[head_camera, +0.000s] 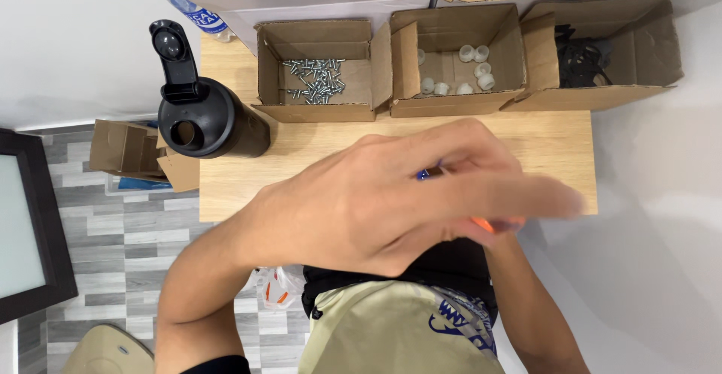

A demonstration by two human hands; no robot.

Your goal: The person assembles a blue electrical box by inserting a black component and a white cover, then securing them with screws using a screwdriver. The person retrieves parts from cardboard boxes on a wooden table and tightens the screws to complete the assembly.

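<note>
My left hand (pixel 376 201) fills the middle of the view, blurred, with its fingers stretched to the right over the front edge of the wooden table (pixel 556 148). It covers my right hand, of which only the forearm (pixel 538 314) shows, coming up from the lower right. A small blue bit (pixel 426 173) peeks out at the upper edge of the left hand. An orange piece (pixel 485 225) shows under its fingers. What each hand holds is hidden.
Three open cardboard boxes stand at the table's back: one with several screws (pixel 314 110), one with white caps (pixel 451 105), one with black parts (pixel 594 97). A black shaker bottle (pixel 210 122) with its lid open stands at the left. A larger box (pixel 316 1) lies behind.
</note>
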